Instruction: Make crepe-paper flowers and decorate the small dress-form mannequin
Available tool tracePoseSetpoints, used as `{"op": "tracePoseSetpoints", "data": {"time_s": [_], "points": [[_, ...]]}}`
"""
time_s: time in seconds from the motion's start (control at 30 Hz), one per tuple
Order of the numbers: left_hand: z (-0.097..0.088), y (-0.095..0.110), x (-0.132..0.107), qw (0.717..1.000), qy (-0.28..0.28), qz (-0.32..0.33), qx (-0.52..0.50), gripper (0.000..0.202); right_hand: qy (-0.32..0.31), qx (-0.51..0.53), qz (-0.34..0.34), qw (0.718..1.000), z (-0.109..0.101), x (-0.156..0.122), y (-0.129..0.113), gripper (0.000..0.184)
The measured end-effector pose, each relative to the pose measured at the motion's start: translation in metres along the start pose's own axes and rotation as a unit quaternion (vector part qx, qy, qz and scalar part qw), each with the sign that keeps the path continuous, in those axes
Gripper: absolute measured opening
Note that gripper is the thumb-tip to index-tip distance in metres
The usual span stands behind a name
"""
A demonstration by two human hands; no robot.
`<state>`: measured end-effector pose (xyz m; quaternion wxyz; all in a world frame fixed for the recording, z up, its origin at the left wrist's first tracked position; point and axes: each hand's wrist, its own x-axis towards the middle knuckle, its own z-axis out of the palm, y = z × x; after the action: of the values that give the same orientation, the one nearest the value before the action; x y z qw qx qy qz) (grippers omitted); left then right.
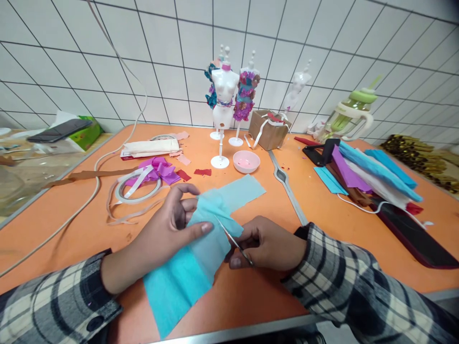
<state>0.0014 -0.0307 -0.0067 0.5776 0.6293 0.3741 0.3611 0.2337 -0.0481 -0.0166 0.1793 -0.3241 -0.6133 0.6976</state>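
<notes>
A long strip of light blue crepe paper (201, 248) lies across the orange table (251, 296) near its front edge. My left hand (168, 229) pinches the paper at its middle, thumb on top and fingers curled behind. My right hand (265, 243) is closed on small scissors (234, 243), whose thin blades point up-left into the paper's edge. Just beyond the paper a bare white mini mannequin (222, 95) stands on its stand, with two decorated ones (245, 95) behind it.
A pink bowl (246, 161), a metal ruler (287, 186), a tape roll (138, 188) with purple paper scraps (159, 169), a brown paper bag (268, 129), stacked coloured crepe sheets (369, 172), a green-lidded bottle (351, 114), a white cable (89, 191) and a tissue box with a phone (68, 131).
</notes>
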Motion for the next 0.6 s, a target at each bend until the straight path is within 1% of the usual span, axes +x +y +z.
{"op": "tracePoseSetpoints", "data": {"time_s": [0.03, 0.1, 0.13, 0.17, 0.2, 0.23, 0.3, 0.33, 0.37, 0.47, 0.5, 0.6], "points": [[-0.0005, -0.0002, 0.0017, 0.999, 0.03, -0.009, -0.015, 0.056, 0.003, 0.013, -0.001, 1.0, 0.0003, 0.0005, -0.0014, 0.039], [-0.0023, -0.0003, 0.0053, 0.994, 0.103, -0.03, -0.023, 0.051, 0.008, 0.028, 0.001, 1.0, 0.0007, 0.0014, -0.0037, 0.041], [-0.0034, -0.0002, 0.0069, 0.991, 0.128, -0.038, -0.011, 0.048, 0.008, 0.031, 0.003, 0.999, 0.0008, 0.0018, -0.0043, 0.042], [-0.0045, 0.0001, 0.008, 0.99, 0.132, -0.047, 0.007, 0.043, 0.009, 0.033, 0.005, 0.999, 0.0009, 0.0022, -0.0045, 0.041], [-0.0054, 0.0005, 0.0086, 0.992, 0.114, -0.056, 0.023, 0.037, 0.011, 0.035, 0.007, 0.999, 0.0011, 0.0027, -0.0044, 0.041], [-0.0061, 0.0008, 0.0087, 0.994, 0.078, -0.064, 0.033, 0.033, 0.013, 0.038, 0.008, 0.999, 0.0013, 0.0032, -0.0039, 0.041], [-0.006, 0.0013, 0.0075, 0.997, -0.004, -0.077, 0.028, 0.033, 0.012, 0.049, 0.008, 0.999, 0.0021, 0.0042, -0.0025, 0.043], [-0.0055, 0.0013, 0.0065, 0.996, -0.033, -0.085, 0.017, 0.033, 0.009, 0.055, 0.007, 0.998, 0.0026, 0.0046, -0.0017, 0.044], [-0.0047, 0.001, 0.0054, 0.994, -0.049, -0.093, 0.006, 0.033, 0.004, 0.062, 0.005, 0.998, 0.003, 0.0049, -0.001, 0.045], [-0.0033, -0.0012, 0.0025, 0.989, -0.068, -0.13, -0.017, 0.032, -0.022, 0.072, -0.001, 0.997, 0.0027, 0.0038, 0.0004, 0.044], [-0.0034, -0.0021, 0.002, 0.989, -0.066, -0.131, -0.016, 0.032, -0.031, 0.066, 0.0, 0.997, 0.0019, 0.003, 0.0007, 0.043], [-0.0049, -0.0038, 0.0019, 0.995, -0.044, -0.085, 0.014, 0.033, -0.048, 0.023, 0.013, 0.998, -0.0013, 0.0003, 0.0013, 0.041]]}}
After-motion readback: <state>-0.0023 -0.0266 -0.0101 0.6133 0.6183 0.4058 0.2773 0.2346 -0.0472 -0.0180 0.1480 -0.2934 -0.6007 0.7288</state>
